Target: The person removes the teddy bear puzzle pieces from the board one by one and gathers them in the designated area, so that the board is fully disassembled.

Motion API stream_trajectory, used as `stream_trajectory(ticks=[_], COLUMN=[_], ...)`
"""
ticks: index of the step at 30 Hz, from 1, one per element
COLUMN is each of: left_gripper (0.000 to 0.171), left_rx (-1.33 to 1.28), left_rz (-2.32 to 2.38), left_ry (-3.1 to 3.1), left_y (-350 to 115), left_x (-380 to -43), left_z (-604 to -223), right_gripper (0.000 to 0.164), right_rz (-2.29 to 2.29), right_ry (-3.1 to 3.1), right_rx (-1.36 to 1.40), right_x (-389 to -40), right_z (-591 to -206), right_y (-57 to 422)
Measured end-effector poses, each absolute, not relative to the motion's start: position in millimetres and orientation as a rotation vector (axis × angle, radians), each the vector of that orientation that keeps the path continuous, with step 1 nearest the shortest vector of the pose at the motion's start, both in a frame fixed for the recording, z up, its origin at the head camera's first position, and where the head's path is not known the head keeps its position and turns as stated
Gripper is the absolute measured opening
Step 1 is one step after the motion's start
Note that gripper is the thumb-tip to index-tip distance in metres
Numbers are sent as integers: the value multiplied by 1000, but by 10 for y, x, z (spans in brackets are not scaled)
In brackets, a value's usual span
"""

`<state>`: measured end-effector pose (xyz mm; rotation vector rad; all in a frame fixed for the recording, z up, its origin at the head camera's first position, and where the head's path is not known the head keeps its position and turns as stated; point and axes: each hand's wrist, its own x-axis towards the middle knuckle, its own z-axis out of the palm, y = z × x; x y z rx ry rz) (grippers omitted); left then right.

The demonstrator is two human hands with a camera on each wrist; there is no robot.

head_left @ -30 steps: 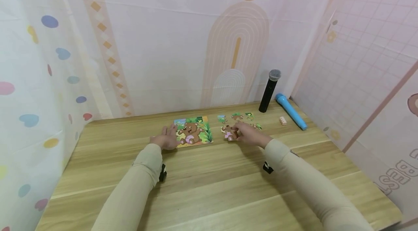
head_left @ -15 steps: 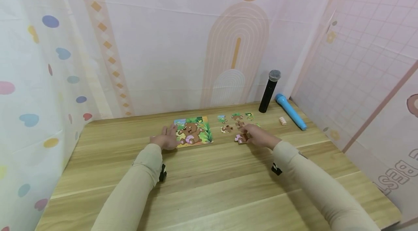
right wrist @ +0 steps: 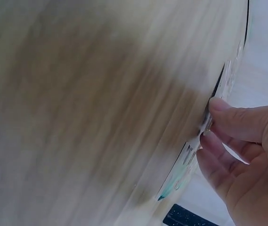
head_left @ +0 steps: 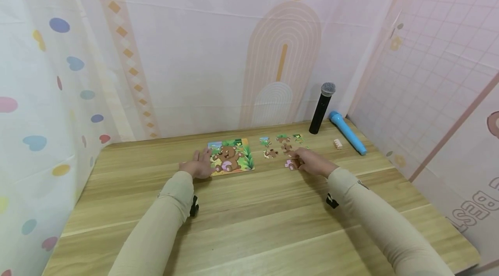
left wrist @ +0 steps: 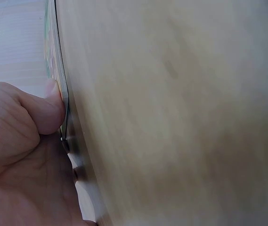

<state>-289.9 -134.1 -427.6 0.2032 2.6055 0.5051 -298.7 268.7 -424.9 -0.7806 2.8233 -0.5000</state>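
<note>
A bear picture board (head_left: 234,157) lies flat on the wooden table, left of the loose puzzle pieces. My left hand (head_left: 198,167) rests at the board's left edge with its fingers extended; in the left wrist view the thumb (left wrist: 49,110) touches that edge. With thumb and fingertips, my right hand (head_left: 313,162) pinches a brown-and-pink puzzle piece (head_left: 291,164) low over the table, partly hidden by the fingers. Behind it lie other pieces, among them a brown one (head_left: 286,147), a brown-and-white one (head_left: 270,154) and a blue-green one (head_left: 264,141).
Beyond the pieces a black microphone (head_left: 319,111) stands upright near the back wall. A blue microphone (head_left: 348,133) lies to its right, with a small pale pink block (head_left: 337,144) beside it. A patterned cloth (head_left: 195,72) hangs behind the table (head_left: 234,224).
My right hand has moved rightward with the brown-and-pink puzzle piece, uncovering the brown-and-white and brown pieces behind. The left hand and the board have stayed put.
</note>
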Motion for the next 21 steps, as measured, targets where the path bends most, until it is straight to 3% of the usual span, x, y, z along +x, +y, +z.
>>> stream_trajectory(ticks=[13,21], left_gripper=[76,77], left_rx=[217,225], left_rz=[500,524], left_ry=[2597,2614], left_y=[-1326,-1327], left_x=[-2888,-2870], left_z=[-4251,-4246], right_gripper=[17,36], right_rz=[-482,-543], right_ry=[2785,2831], right_rx=[-838,-801], right_x=[-2990,-3034], right_z=[-4184,-4166], right_y=[2721,2626])
